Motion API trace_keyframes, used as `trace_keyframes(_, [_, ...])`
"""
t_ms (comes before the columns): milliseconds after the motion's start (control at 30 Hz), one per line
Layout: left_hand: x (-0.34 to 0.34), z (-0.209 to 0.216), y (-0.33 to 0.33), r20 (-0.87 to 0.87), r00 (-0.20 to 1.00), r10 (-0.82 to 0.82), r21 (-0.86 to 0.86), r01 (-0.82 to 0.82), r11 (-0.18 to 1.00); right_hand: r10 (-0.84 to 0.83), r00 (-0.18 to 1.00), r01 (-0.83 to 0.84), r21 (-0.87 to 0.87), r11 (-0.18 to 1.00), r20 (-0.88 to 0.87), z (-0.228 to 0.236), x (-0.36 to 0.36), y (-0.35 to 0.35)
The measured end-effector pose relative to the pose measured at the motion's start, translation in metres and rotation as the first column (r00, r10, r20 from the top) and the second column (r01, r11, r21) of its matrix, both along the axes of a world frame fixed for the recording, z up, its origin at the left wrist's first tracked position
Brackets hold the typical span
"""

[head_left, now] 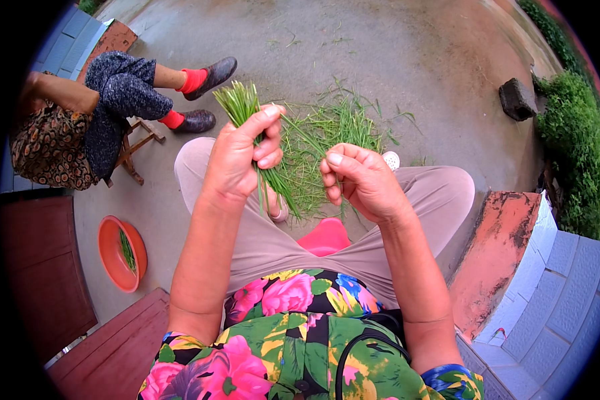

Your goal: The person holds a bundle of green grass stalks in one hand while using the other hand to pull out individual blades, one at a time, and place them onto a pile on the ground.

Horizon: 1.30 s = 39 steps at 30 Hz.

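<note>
My left hand (pixel 247 150) is closed around a bunch of green chives (pixel 239 100). The pale cut ends stick up above my fist, and the thin leaves hang down below it. My right hand (pixel 360 180) is closed in a pinch a little to the right and lower. A single thin chive stalk (pixel 303 133) runs from the left hand's thumb to the right fingertips, which seem to grip its end. Loose chive leaves and trimmings (pixel 340 127) lie scattered on the concrete beyond and below both hands.
A pink seat (pixel 325 237) shows between my legs. At left stands an orange basin (pixel 107 253) with some chives inside. Another person (pixel 123 93) sits on a wooden stool (pixel 137 143) at the upper left. A dark block (pixel 517 100) and bushes (pixel 573 133) are at right, above a tiled ledge (pixel 497 253).
</note>
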State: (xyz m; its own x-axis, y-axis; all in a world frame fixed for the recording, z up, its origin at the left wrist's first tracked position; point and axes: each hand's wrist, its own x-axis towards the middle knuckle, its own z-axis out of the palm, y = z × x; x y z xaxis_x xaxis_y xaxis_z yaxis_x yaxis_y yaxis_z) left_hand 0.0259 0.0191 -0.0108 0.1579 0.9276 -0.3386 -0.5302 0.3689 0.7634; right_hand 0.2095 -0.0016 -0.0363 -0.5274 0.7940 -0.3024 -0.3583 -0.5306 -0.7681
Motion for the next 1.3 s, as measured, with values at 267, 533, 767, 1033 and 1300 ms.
trace_keyframes(267, [-0.007, -0.001, 0.002, 0.05, 0.998, 0.044, 0.015, -0.045, 0.999, -0.022, 0.999, 0.021, -0.041, 0.999, -0.024, -0.003, -0.004, 0.001])
trace_keyframes(533, [-0.014, 0.002, -0.001, 0.04, 0.998, 0.055, 0.008, -0.055, 0.998, -0.051, 0.998, 0.052, -0.028, 0.998, 0.032, -0.009, -0.005, 0.003])
trace_keyframes(767, [-0.008, 0.004, -0.005, -0.051, 0.999, 0.016, 0.018, -0.015, 1.0, -0.098, 0.984, 0.065, 0.21, 0.976, 0.15, 0.01, -0.018, 0.006])
trace_keyframes(1033, [-0.003, 0.009, -0.008, -0.097, 0.995, -0.01, 0.034, 0.013, 0.999, -0.085, 0.962, 0.004, 0.297, 0.955, 0.26, 0.018, -0.023, 0.006])
trace_keyframes(1300, [-0.002, 0.007, -0.008, -0.136, 0.991, -0.008, 0.033, 0.013, 0.999, -0.067, 0.96, -0.021, 0.31, 0.951, 0.271, 0.015, -0.024, 0.006])
